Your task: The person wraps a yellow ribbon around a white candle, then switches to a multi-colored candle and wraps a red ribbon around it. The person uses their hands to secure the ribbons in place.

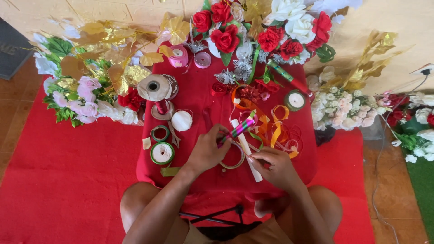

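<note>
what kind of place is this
Probably a home craft corner for making flower decorations, set up on the floor. A low table draped in red cloth holds ribbon spools, artificial flowers are heaped around it, and the left hand holds a striped ribbon.

dark board [13,47] cut off, scissors [174,135] half hidden

Red-clothed table [199,92] under ribbon spools [162,152]

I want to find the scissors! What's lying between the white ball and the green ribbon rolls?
In the head view, scissors lie on the red cloth, between the white ball and the two green ribbon rolls.
</note>
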